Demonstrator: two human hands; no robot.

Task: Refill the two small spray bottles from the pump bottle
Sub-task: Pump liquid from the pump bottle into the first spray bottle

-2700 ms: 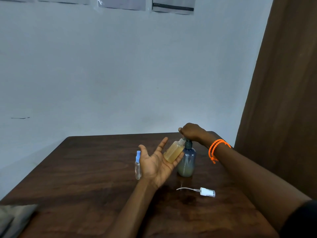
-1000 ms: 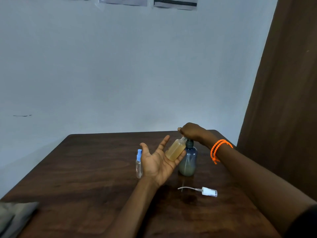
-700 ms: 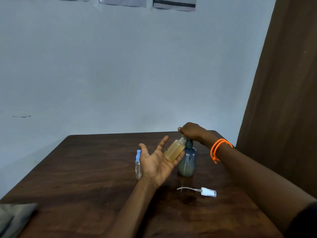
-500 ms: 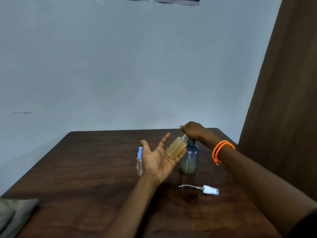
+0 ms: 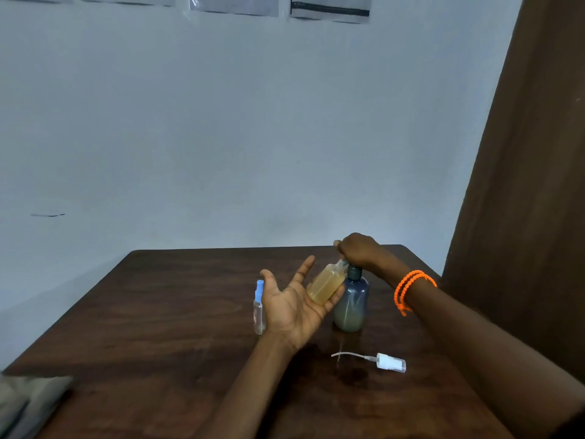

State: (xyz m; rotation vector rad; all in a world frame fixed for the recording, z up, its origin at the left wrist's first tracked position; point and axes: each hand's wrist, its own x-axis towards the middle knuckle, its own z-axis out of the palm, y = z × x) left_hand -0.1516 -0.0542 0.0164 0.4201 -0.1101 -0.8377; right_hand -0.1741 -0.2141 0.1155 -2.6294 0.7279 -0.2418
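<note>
1. Centrally on table (image 5: 164, 315): left hand (image 5: 292, 307) palm-up, fingers straight, cradling tilted amber bottle (image 5: 326, 285).
2. Just right: right hand (image 5: 357, 250) curled over pump bottle (image 5: 351, 304) head.
3. Left: capped spray bottle (image 5: 259, 307); near: loose sprayer (image 5: 384, 362).

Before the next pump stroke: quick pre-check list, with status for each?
1. Open small bottle held at the pump: ok, tilted, cradled on the left hand, its neck up by the pump head.
2. Neck lined up under the spout: cannot tell, the right hand hides it.
3. Right hand on the pump bottle: ok, on top of its pump head.
4. Pump bottle standing on the table: ok, upright.
5. Room left in the held bottle: ok, amber liquid stops short of the neck.
6. Loose spray cap in reach: ok, lying on the table near the right forearm.
7. Second spray bottle: not ok, capped, looks clear.
</note>
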